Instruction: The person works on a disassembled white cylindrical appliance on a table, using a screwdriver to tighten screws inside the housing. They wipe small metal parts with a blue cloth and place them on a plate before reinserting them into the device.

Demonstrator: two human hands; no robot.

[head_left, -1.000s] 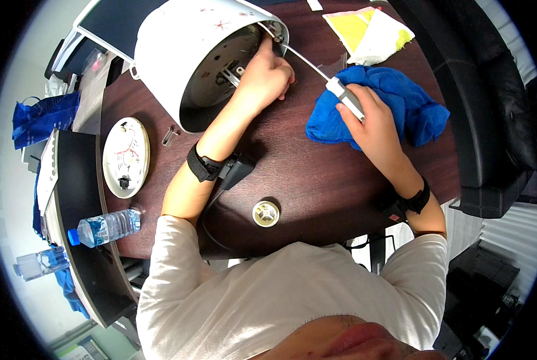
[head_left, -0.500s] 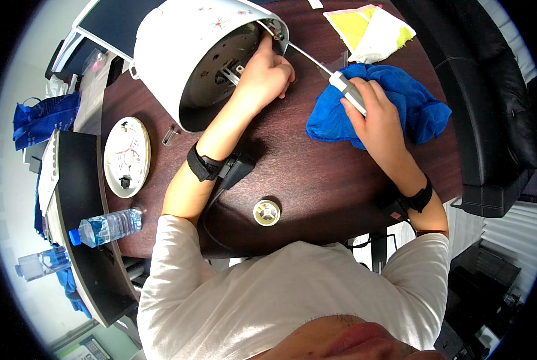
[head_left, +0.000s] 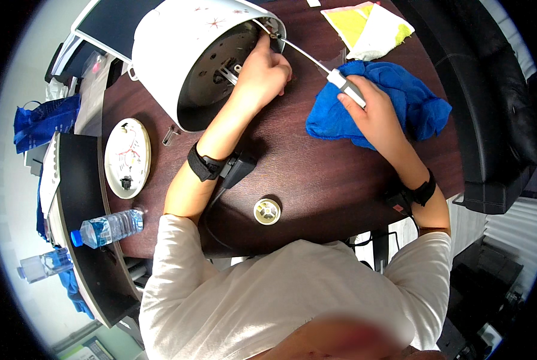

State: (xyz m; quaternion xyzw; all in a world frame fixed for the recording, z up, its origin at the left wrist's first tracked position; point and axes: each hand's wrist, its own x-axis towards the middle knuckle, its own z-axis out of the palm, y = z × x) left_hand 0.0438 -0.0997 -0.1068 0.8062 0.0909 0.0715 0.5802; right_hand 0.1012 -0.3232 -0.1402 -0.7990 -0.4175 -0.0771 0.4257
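A white appliance housing with red flower prints, resembling a rice cooker body (head_left: 160, 57), lies on its side, its dark hollow underside facing me. My left hand (head_left: 261, 75) reaches into the opening, index finger against the inner wall near the rim. Its other fingers are curled, and whatever they may pinch is hidden. In my right hand (head_left: 373, 108) is a screwdriver (head_left: 347, 87) with a white and grey handle. Its long thin shaft runs to the rim's inner side, close to my left fingertips. Beneath that hand is a crumpled blue cloth (head_left: 421, 111).
Left of the housing, a round white cover (head_left: 128, 171) holds wires and a small black part. A small metal piece (head_left: 171, 135) and a round cream part (head_left: 267, 212) lie on the dark table (head_left: 316, 192). Bottles (head_left: 109, 229) stand left; a yellow-white packet (head_left: 370, 30) lies far right.
My right fingers have shifted round the screwdriver handle, and the handle has moved slightly. My left hand stays at the inner rim.
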